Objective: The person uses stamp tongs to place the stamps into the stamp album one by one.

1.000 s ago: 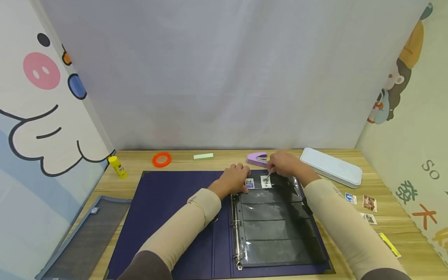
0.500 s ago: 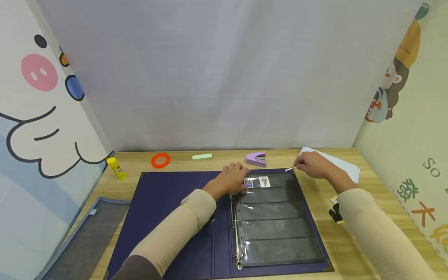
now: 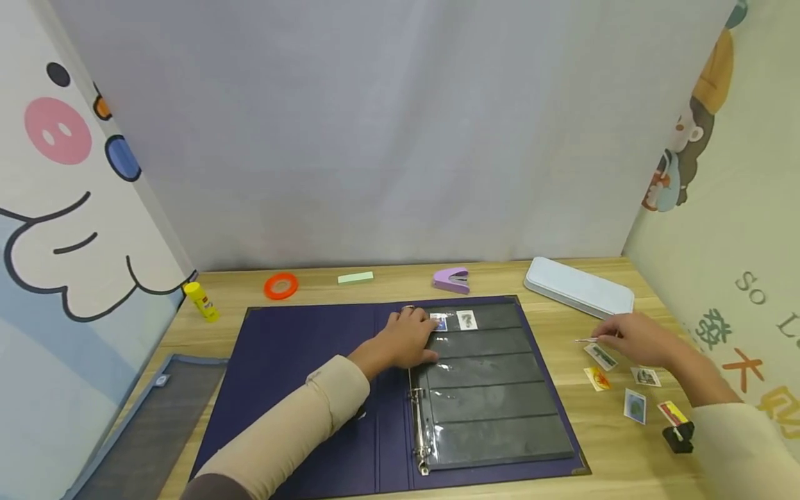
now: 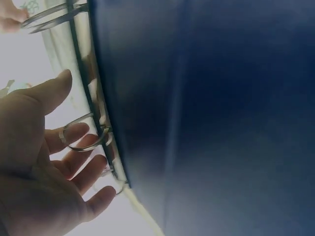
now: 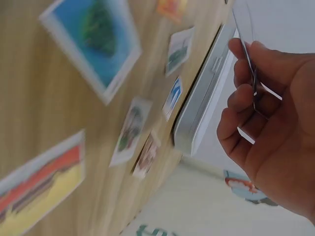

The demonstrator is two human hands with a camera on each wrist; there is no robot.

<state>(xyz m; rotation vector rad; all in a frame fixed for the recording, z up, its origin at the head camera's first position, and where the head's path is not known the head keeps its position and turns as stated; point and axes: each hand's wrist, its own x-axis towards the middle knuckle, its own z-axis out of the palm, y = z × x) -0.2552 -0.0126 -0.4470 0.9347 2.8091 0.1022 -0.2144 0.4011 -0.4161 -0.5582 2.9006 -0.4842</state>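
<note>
A ring binder album with a dark blue cover (image 3: 300, 375) lies spread on the table, a black pocket page (image 3: 494, 403) on its right side. Two stamps sit in the top pocket, a grey-and-white stamp (image 3: 467, 320) and a blue stamp (image 3: 440, 321) partly under fingertips. My left hand (image 3: 403, 340) rests on the page's upper inner corner, fingers loosely extended by the metal rings (image 4: 81, 132). Right of the album, my right hand (image 3: 640, 339) pinches metal tweezers (image 5: 248, 59); nothing shows between their tips. Beneath it are loose stamps, including a green-toned stamp (image 3: 601, 357).
More stamps lie at the right, among them a yellow-red stamp (image 3: 597, 378) and a blue-framed stamp (image 3: 635, 405). Along the back are a pale tin case (image 3: 578, 286), purple stapler (image 3: 451, 280), green strip (image 3: 355, 278), orange tape roll (image 3: 281, 285) and glue stick (image 3: 201, 301). A mesh pouch (image 3: 178, 417) lies left.
My right hand has drawn away from the top pocket with the tweezers, moving right to the loose stamps. The grey-and-white stamp stays in the pocket. My left hand remains on the page.
</note>
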